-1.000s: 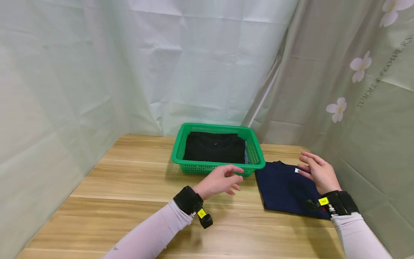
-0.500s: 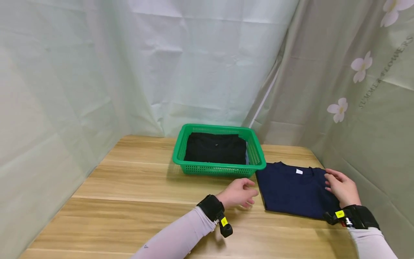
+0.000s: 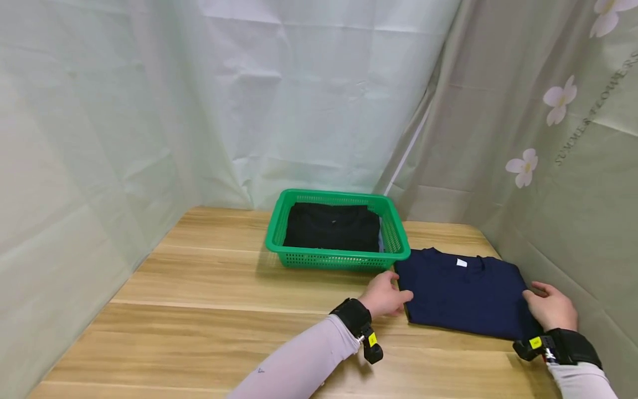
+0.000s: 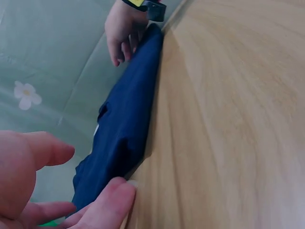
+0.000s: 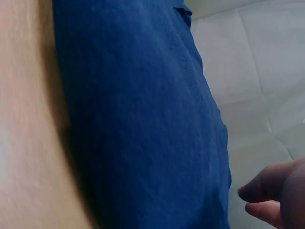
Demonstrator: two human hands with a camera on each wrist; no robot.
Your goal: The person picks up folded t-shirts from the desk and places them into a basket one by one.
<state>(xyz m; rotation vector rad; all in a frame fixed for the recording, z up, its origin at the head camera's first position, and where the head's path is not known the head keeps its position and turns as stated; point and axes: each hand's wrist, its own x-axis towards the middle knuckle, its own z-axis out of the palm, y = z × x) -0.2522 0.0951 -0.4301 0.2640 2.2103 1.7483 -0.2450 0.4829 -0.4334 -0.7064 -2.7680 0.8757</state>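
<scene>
A folded navy T-shirt (image 3: 463, 296) with a white neck label lies flat on the table, right of the green basket. At its left edge is my left hand (image 3: 385, 296), thumb apart from the fingers; in the left wrist view its fingertips (image 4: 112, 202) are close to the fold, and contact is hard to judge. My right hand (image 3: 554, 309) is beside the shirt's right edge, fingers loosely bent. In the right wrist view, its fingertips (image 5: 257, 191) appear just off the cloth (image 5: 143, 114). Neither hand grips the shirt.
The green plastic basket (image 3: 329, 259) stands at the back of the wooden table (image 3: 199, 310), holding folded black clothing (image 3: 331, 227) with a bluish-grey edge beneath. Its right front corner adjoins the shirt. Curtains (image 3: 299, 100) enclose the back and sides, one close beside my right hand.
My left hand has moved right and down from before the basket to the shirt's left edge. My right hand has moved from above the shirt outward and down to its right edge.
</scene>
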